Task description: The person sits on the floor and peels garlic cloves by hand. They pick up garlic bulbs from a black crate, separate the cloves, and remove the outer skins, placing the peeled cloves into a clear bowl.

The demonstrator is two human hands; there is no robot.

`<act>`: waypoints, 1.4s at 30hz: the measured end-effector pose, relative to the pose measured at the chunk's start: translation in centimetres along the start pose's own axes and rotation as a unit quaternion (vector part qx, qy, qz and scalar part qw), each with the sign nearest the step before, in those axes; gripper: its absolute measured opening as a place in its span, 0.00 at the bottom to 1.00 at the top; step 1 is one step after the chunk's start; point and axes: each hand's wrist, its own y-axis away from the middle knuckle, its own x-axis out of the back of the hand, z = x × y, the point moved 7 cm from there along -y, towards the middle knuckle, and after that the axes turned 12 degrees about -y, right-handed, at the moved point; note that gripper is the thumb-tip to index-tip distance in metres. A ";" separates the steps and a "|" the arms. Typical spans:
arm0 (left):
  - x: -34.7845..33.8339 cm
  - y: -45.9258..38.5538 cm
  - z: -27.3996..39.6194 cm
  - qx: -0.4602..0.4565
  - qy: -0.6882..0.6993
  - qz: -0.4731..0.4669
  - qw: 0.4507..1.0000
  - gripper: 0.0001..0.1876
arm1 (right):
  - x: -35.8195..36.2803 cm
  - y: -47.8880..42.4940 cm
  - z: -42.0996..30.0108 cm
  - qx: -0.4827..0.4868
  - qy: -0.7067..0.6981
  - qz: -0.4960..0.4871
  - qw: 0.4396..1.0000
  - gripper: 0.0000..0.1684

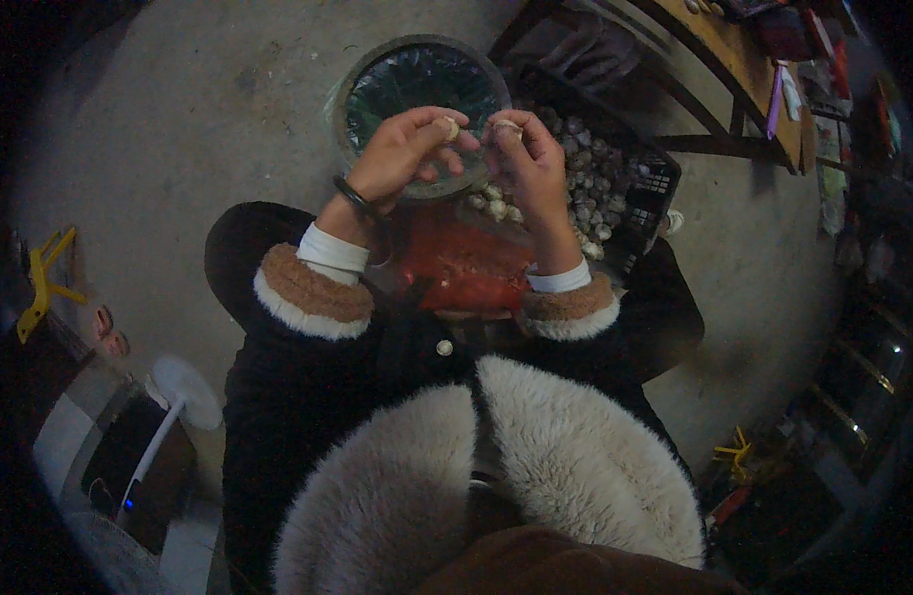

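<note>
My left hand (415, 149) is over the near part of a round basin (340, 111) lined with dark plastic film. Its thumb and fingers hold a small pale piece (451, 129) that looks like a garlic clove. Just to the right, my right hand (531, 149) pinches another small pale piece (508, 128), partly hidden by the fingers; it looks like garlic too. The two hands are close together but apart. Garlic bulbs (586, 167) fill a black plastic crate (653, 182) beside my right hand. Several whiter bulbs (495, 204) lie near my right wrist.
Red material (464, 271) spreads between my knees. A wooden table (761, 82) with a purple object (775, 102) at its edge stands at upper right. At lower left are a white lamp-like stand (155, 439) and a yellow frame (44, 286). Concrete floor (196, 126) surrounds me.
</note>
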 end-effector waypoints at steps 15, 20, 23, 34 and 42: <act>1.2 -0.2 -0.5 -0.033 -0.061 0.102 0.992 0.12 | -5.9 1.5 -4.1 0.273 0.422 -0.047 0.863 0.14; 0.7 0.2 0.3 -0.053 -0.035 0.079 0.995 0.10 | -5.9 1.8 -4.5 0.309 0.435 -0.044 0.844 0.12; 0.8 0.2 0.4 -0.054 -0.032 0.065 0.996 0.10 | -6.2 1.9 -4.4 0.302 0.450 -0.048 0.839 0.10; 1.0 -0.1 -0.5 -0.026 -0.021 0.070 0.997 0.10 | -4.0 0.7 -3.2 0.220 0.290 -0.041 0.931 0.07; 1.0 -0.2 0.1 -0.082 -0.104 0.075 0.988 0.09 | -3.7 0.4 -2.6 0.205 0.248 -0.042 0.946 0.09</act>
